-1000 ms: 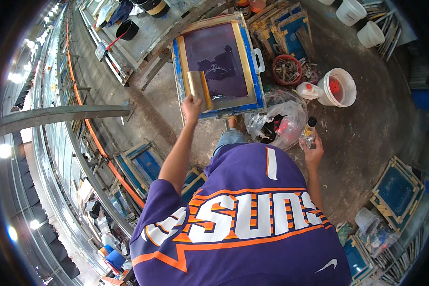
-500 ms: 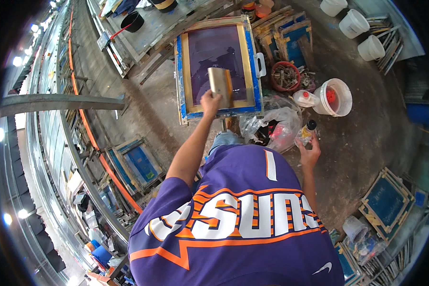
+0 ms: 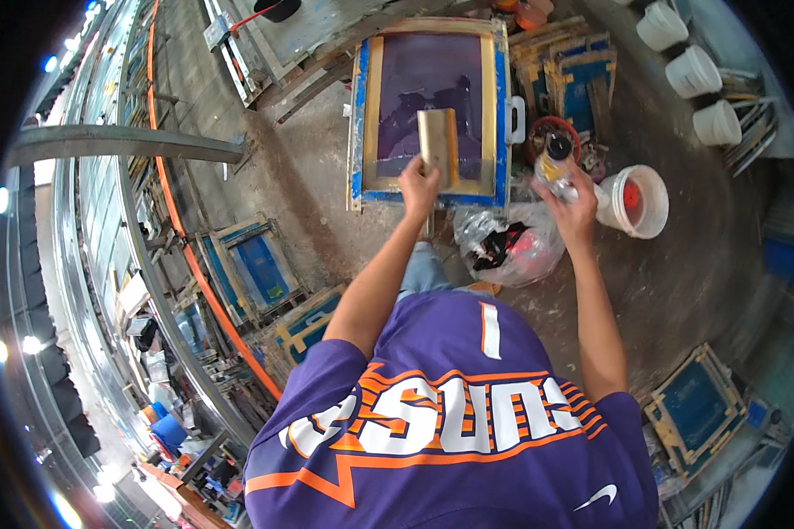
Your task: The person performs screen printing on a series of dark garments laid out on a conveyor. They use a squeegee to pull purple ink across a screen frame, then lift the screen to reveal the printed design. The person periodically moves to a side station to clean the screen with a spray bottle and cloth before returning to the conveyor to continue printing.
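Since the earlier frame, the right hand (image 3: 576,212) has lifted the small bottle (image 3: 553,166) up beside the screen frame (image 3: 432,110), and the left hand (image 3: 419,181) has drawn the squeegee (image 3: 438,148) a little toward the near edge.

Going left to right: stacked blue frames (image 3: 251,269) lean at 9 o'clock, well apart from the work. At 12 o'clock the left hand is clamped on the squeegee, which rests on the purple mesh. The right hand is closed around the bottle at 1 o'clock. If it tilts, liquid may spill on the mesh, I think. A plastic bag (image 3: 507,242) lies just under this hand, and a white bucket (image 3: 635,201) with red paint stands near; an elbow could knock it.
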Demonstrator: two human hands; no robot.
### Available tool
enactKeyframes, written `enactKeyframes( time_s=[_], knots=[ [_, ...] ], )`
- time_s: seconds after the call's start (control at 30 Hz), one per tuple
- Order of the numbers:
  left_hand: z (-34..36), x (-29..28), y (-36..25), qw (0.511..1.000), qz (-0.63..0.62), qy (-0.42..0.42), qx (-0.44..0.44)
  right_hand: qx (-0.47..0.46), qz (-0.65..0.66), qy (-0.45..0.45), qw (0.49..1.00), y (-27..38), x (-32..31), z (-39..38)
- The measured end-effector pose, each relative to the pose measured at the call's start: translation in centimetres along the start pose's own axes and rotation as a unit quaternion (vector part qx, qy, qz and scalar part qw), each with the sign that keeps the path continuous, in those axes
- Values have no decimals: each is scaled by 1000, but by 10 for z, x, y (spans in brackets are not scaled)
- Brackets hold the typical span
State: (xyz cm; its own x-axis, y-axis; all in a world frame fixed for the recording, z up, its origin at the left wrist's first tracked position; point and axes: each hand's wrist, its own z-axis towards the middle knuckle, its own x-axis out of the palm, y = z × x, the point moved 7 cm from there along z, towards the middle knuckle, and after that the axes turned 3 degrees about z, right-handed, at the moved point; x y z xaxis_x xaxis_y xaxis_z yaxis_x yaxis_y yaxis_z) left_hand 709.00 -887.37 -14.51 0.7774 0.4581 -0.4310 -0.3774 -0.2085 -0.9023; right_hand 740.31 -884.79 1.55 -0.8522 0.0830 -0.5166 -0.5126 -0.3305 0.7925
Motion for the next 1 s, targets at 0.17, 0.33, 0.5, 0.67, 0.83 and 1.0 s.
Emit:
enactKeyframes(
  time_s=[0.17, 0.33, 0.5, 0.67, 0.83, 1.0],
  knots=[
    [-3, -11, -28, 997, -12, 75, -29, -64, 72, 42, 994, 57, 98, 138],
    [22, -68, 4, 997, -5, 7, -71, -89, 209, 33, 973, 61, 249, 265],
    [41, -89, 44, 985, 137, -11, -103, -72, 134, 73, 986, 77, 389, 354],
    [68, -114, 47, 971, 207, -29, -118, -63, 114, 48, 990, 77, 450, 399],
    [92, -100, 78, 985, -9, -35, -167, -38, 134, 91, 986, 82, 457, 401],
    [106, -90, 86, 982, -60, 23, -180, -53, 144, 124, 980, 87, 430, 392]
  ],
)
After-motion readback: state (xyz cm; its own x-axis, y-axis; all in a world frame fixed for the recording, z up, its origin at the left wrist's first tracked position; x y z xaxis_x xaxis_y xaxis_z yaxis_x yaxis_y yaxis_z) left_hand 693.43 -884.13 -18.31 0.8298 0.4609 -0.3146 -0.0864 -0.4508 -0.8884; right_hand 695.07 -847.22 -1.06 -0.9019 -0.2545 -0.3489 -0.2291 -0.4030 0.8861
